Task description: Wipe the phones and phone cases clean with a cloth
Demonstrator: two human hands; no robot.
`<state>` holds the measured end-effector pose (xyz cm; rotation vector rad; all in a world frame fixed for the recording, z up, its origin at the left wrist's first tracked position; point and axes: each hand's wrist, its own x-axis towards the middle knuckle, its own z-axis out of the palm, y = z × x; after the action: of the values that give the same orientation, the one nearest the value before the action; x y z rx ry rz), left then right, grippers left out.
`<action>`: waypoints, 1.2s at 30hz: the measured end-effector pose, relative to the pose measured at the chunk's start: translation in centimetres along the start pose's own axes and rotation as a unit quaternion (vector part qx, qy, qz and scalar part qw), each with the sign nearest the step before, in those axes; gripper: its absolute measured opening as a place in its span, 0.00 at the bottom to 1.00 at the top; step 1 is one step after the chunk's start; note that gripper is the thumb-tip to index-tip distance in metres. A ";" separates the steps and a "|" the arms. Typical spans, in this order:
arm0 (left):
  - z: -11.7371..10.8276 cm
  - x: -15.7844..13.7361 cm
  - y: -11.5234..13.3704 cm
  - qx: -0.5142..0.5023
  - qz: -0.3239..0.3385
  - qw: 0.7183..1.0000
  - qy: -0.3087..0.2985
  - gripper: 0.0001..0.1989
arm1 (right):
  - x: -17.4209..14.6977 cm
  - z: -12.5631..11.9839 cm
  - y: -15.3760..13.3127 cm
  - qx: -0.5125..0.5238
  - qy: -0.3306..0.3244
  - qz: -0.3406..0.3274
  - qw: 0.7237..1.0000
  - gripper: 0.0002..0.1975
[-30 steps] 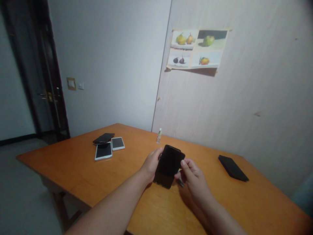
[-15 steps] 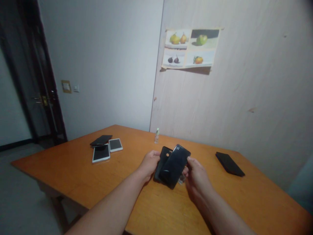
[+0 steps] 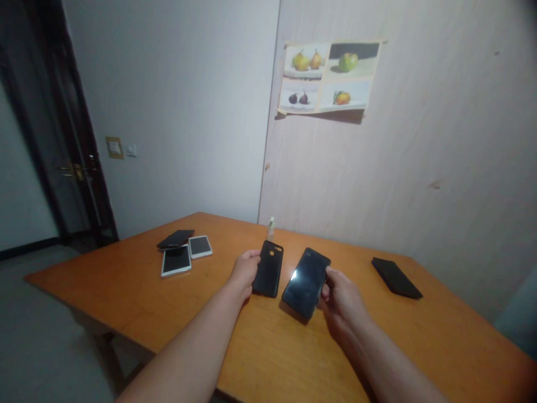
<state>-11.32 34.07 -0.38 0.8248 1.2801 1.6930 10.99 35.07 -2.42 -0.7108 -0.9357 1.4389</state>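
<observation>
A thin black phone case (image 3: 268,271) with a round hole and a camera cut-out near its top is gripped at its left edge by my left hand (image 3: 244,274). To its right, a dark smartphone (image 3: 307,284) with a glossy face is held at its right edge by my right hand (image 3: 340,291), tilted just above the table. A gap of tabletop shows between case and phone. The fingers behind each item are partly hidden. Just beyond the case's top edge stands a small clear bottle (image 3: 271,228), its lower part covered by the case.
On the wooden table (image 3: 235,358), two white devices with dark screens, a larger one (image 3: 177,261) and a smaller one (image 3: 201,246), lie at left beside a black flat item (image 3: 176,239). A black folded case-like item (image 3: 396,278) lies at right. Walls rise behind the table.
The phone and the case, overlapping before, are now apart. My left hand has moved the case left, and it now hides part of the bottle. The phone has tilted, catching a bright reflection.
</observation>
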 end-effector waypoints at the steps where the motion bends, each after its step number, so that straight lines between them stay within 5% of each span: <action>1: -0.1 0.2 0.0 -0.001 -0.002 1.000 0.003 0.10 | 0.0 0.0 -0.1 0.001 0.002 0.007 1.000 0.17; 21: -1.7 2.4 -0.5 0.035 0.011 0.998 0.058 0.17 | -0.6 0.4 -0.9 -0.008 0.005 0.028 1.000 0.17; 36: -1.6 2.0 -0.1 0.170 0.051 0.978 0.107 0.25 | -0.7 0.4 -0.9 -0.013 0.009 0.035 0.999 0.17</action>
<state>-13.55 35.22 -0.87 0.9369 1.7363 1.7022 11.20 34.30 -1.50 -0.7815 -0.9262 1.4821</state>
